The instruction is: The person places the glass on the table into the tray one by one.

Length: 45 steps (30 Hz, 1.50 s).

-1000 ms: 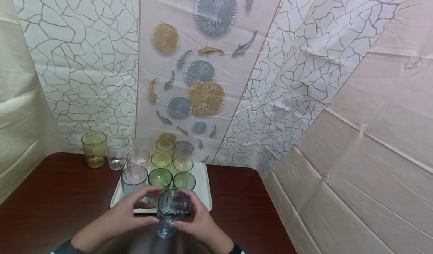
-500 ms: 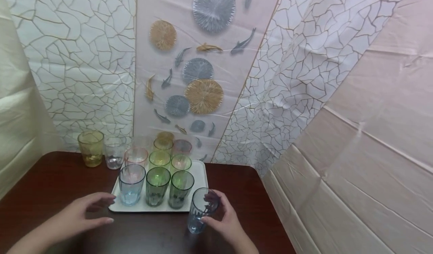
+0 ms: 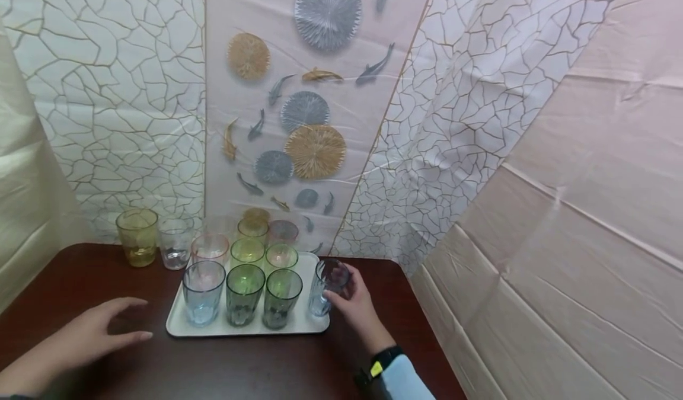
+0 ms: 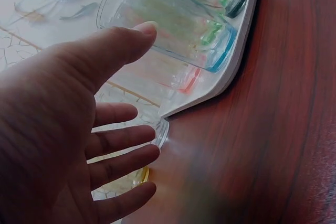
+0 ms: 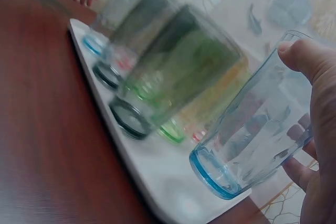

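My right hand (image 3: 354, 305) grips a blue-tinted drinking glass (image 3: 322, 296), thumb on the near side and fingers round the far side. The glass leans slightly over the right end of a white tray (image 3: 305, 317). In the right wrist view its blue base (image 5: 215, 174) appears just above the tray, though contact is uncertain. On the tray's front row stand a light blue glass (image 3: 203, 299) and two smoky grey glasses (image 3: 244, 299). Left of the tray, my left hand (image 3: 91, 335) hovers with fingers spread and thumb apart, holding nothing; the left wrist view shows its palm (image 4: 58, 108).
Behind the front row are several tinted glasses, including pink (image 3: 210, 247), yellow (image 3: 247, 249) and green (image 3: 281, 255) ones. A yellow glass (image 3: 137, 237) and a clear glass (image 3: 176, 243) stand on the dark wooden table (image 3: 240, 364), left of the tray. Patterned cloth (image 3: 277, 121) hangs behind.
Both hands were round the blue glass in front of the tray. The left hand let go and moved left; the right hand carried the glass right, then forward over the tray.
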{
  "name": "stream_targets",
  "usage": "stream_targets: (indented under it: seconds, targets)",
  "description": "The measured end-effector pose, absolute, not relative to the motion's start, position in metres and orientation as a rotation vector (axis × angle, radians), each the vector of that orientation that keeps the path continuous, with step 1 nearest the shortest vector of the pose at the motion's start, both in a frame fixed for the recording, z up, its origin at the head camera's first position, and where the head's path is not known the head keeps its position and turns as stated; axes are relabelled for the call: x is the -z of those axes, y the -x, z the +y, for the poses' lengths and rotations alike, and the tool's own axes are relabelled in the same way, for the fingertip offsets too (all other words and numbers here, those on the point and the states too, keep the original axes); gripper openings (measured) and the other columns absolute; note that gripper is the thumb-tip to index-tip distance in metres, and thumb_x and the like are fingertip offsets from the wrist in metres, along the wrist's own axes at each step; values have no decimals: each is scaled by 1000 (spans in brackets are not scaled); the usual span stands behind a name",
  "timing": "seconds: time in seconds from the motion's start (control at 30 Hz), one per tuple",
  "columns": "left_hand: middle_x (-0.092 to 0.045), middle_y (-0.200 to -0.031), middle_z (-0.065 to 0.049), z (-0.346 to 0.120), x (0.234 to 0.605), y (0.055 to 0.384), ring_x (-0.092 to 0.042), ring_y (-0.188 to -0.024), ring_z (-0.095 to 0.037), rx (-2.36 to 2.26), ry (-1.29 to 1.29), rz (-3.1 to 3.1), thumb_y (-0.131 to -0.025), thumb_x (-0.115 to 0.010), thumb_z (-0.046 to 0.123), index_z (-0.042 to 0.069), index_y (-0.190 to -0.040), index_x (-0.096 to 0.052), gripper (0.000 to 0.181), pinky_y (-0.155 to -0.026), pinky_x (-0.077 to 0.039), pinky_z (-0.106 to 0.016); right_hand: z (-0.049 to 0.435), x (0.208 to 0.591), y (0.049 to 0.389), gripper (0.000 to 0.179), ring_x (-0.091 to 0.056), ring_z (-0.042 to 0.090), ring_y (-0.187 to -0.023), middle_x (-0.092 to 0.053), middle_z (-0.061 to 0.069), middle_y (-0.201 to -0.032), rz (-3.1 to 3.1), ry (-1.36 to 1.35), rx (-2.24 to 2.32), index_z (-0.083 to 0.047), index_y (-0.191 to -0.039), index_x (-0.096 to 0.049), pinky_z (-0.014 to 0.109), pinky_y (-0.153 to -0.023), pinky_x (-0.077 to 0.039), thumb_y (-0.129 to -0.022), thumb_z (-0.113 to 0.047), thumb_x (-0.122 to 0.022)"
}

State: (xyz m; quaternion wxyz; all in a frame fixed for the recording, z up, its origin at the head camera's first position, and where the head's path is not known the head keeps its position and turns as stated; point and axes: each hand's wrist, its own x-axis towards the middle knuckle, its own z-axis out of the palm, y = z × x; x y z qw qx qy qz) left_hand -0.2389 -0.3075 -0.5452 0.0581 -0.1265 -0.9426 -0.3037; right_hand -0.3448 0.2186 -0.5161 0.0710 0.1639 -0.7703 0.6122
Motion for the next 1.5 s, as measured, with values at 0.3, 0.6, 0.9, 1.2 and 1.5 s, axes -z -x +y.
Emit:
stream_targets:
  seconds: [0.3, 0.6, 0.9, 1.2, 1.5]
  targets:
    - [-68, -125, -21, -314, 548, 252, -64, -112, -40, 916, 325, -2964, -84, -76, 64, -5, -136, -60, 87, -89, -54, -61, 187, 515, 427, 83, -54, 32, -133, -53, 16, -150, -2459, -337, -1702, -6, -156, -36, 46, -105, -51, -89, -23, -82]
    - [-66, -127, -25, -315, 548, 251, -62, -115, -44, 875, 325, -2964, -83, -77, 65, -5, -135, -61, 89, -90, -52, -64, 166, 502, 473, 92, -37, 32, -146, -41, 16, -157, -2544, -271, -1672, -10, -158, -32, 49, -117, -39, -88, -43, -81]
    - [-65, -129, -27, -317, 547, 249, -61, -117, -45, 889, 317, -2974, -84, -76, 65, -5, -137, -60, 90, -90, -52, -65, 161, 509, 488, 86, -40, 31, -143, -44, 18, -151, -2504, -236, -1649, -7, -156, -34, 49, -119, -35, -88, -29, -82]
    - [-66, -127, -25, -314, 548, 247, -62, -115, -43, 905, 341, -2949, -84, -77, 63, -5, -136, -61, 87, -90, -52, -63, 159, 518, 492, 85, -38, 30, -145, -45, 19, -152, -2547, -266, -1632, -8, -157, -33, 49, -120, -34, -90, -31, -80]
    - [-66, -128, -24, -314, 547, 248, -62, -116, -42, 892, 327, -2965, -84, -76, 64, -4, -136, -61, 87, -91, -52, -63, 160, 523, 491, 79, -44, 30, -138, -49, 19, -144, -2531, -304, -1619, -2, -155, -35, 52, -116, -38, -94, -27, -77]
